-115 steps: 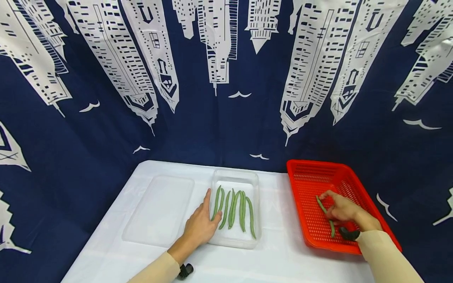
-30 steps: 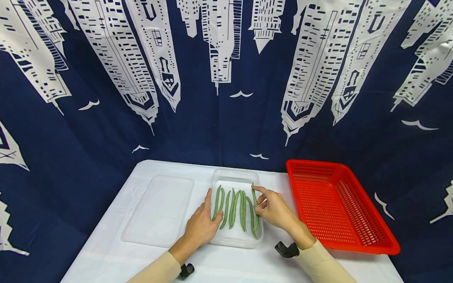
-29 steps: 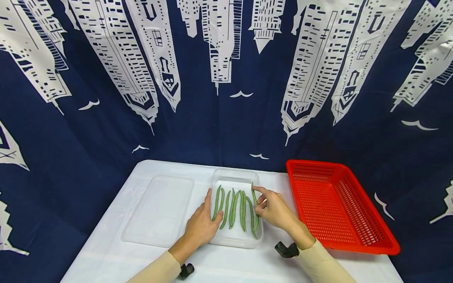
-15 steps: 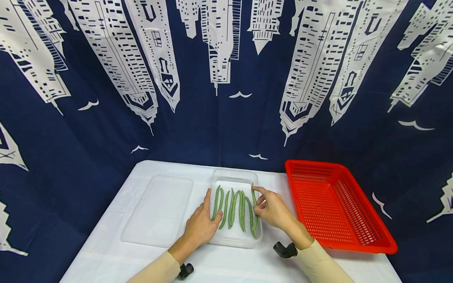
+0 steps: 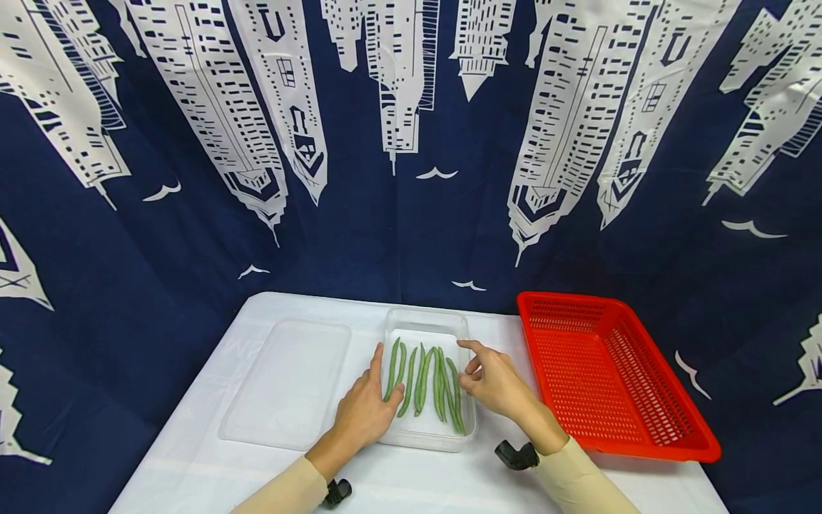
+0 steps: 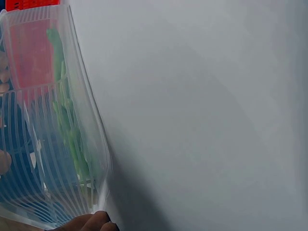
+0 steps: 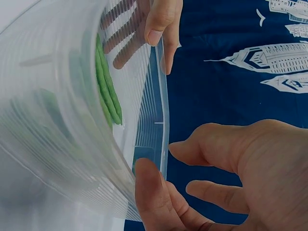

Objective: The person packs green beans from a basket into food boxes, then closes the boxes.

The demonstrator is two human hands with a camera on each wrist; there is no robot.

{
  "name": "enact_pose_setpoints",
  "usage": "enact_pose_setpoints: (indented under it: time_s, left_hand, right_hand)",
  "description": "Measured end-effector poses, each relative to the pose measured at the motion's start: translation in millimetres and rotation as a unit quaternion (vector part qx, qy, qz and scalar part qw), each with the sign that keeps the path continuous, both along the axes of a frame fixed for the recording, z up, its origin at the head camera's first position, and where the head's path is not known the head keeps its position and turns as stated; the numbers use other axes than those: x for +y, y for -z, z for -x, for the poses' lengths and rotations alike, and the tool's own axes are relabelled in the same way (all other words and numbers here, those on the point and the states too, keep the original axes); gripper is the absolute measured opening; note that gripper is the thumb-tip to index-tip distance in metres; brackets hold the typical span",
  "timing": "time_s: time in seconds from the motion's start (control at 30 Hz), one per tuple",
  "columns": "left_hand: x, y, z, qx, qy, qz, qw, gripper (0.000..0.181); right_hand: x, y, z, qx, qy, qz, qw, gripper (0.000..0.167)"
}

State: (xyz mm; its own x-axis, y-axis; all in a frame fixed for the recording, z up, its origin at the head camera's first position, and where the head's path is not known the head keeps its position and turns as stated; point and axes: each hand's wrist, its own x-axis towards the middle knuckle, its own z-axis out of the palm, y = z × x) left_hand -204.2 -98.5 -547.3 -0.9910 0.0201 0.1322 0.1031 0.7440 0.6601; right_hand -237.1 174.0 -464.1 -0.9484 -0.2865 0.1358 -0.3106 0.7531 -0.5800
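Observation:
Several green beans (image 5: 422, 382) lie lengthwise, side by side, in a clear plastic container (image 5: 424, 439) at the table's middle. My left hand (image 5: 364, 410) holds the container's left wall, thumb over the rim and fingers outside, as the right wrist view also shows. Over the right rim hovers my right hand (image 5: 497, 382), thumb and fingertips apart with nothing between them. A slightly slanted green bean (image 5: 451, 396) lies just left of it, close to the rightmost one. In the left wrist view, the beans (image 6: 72, 139) show blurred through the container wall.
At the right of the white table stands a red perforated basket (image 5: 616, 385), with no beans visible in it. A clear flat lid (image 5: 289, 385) lies left of the container. A navy cloth (image 5: 398, 228) with white buildings hangs behind the table.
My right hand brought a green bean from the red basket to the container's right side and has now let it go; the bean slipped leftward among the others. My left hand stayed in place.

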Motion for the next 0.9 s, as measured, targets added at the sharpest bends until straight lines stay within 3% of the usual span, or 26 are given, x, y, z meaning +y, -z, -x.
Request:
enact_pose_setpoints:
  time_s: [0.47, 0.73, 0.9]
  left_hand:
    - [0.5, -1.8, -1.3, -0.004, -0.002, -0.001, 1.0000, 0.091]
    - [0.3, -3.7, -4.3, 0.026, 0.007, -0.007, 0.9996, 0.091]
    - [0.7, -7.0, -2.9, -0.006, 0.001, -0.014, 0.9999, 0.093]
  right_hand:
    - [0.6, 4.6, -2.7, 0.003, 0.006, 0.013, 0.9999, 0.058]
    - [2.1, 7.9, -5.7, 0.009, 0.005, 0.023, 0.9997, 0.053]
    - [4.9, 10.1, -9.3, 0.009, -0.004, 0.045, 0.9990, 0.049]
